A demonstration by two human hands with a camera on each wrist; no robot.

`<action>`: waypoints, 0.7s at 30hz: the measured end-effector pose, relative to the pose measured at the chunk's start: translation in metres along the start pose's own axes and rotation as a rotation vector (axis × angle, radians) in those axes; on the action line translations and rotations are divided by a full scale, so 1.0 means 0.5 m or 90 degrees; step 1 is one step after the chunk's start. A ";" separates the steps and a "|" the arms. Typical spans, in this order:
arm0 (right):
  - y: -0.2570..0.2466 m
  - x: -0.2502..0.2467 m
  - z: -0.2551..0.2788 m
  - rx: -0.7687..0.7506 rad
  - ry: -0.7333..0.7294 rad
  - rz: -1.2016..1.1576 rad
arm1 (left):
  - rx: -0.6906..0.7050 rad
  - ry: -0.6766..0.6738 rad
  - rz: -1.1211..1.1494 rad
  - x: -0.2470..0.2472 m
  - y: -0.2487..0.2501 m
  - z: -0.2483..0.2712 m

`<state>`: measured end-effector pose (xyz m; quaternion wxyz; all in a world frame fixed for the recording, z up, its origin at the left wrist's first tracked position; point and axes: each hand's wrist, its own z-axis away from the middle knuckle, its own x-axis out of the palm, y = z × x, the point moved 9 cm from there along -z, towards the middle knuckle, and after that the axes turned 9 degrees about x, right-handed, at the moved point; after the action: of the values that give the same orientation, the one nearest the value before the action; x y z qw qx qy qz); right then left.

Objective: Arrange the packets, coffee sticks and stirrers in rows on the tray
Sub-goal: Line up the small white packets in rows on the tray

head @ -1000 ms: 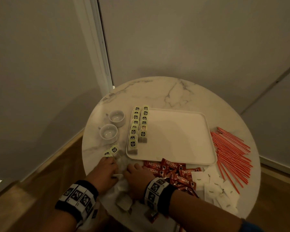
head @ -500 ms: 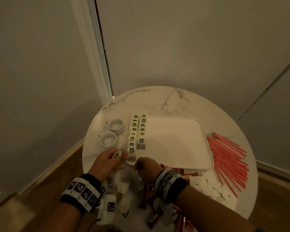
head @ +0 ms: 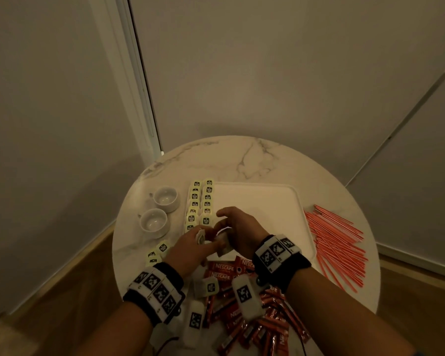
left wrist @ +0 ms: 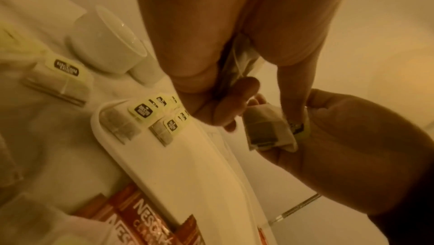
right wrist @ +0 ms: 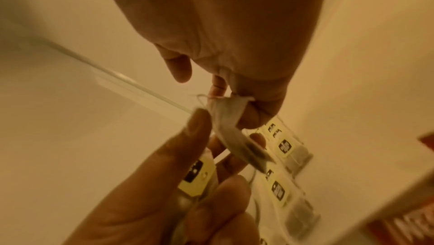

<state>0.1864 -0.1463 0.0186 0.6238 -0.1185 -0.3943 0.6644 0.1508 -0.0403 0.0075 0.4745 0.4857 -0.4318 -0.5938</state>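
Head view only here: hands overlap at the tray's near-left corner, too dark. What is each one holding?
Observer: Left wrist view: the right hand pinches a tea bag, yellow tag at its fingertips.
Operator: And the left?
Observer: Right wrist view: the left hand grips a second tea bag, tag facing the camera.
Operator: Rows inside the tray?
Observer: Left wrist view: the nearest tea bags of both rows lie inside the tray rim.
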 end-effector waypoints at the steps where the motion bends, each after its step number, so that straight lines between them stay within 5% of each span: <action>1: -0.005 0.001 0.002 -0.012 0.000 0.016 | -0.003 -0.019 0.003 0.005 0.000 -0.002; 10: -0.039 -0.012 0.009 -0.112 -0.003 0.092 | -0.032 0.073 0.273 -0.025 -0.025 -0.004; 15: -0.023 -0.025 -0.001 -0.111 0.042 0.205 | 0.004 0.075 0.268 -0.025 -0.011 -0.005; 21: -0.063 -0.015 0.021 -0.254 0.083 0.291 | -0.025 0.067 0.305 -0.011 -0.011 -0.007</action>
<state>0.2040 -0.1598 0.0442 0.4464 -0.3669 -0.4392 0.6879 0.1541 -0.0341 0.0027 0.6330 0.3904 -0.4979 -0.4460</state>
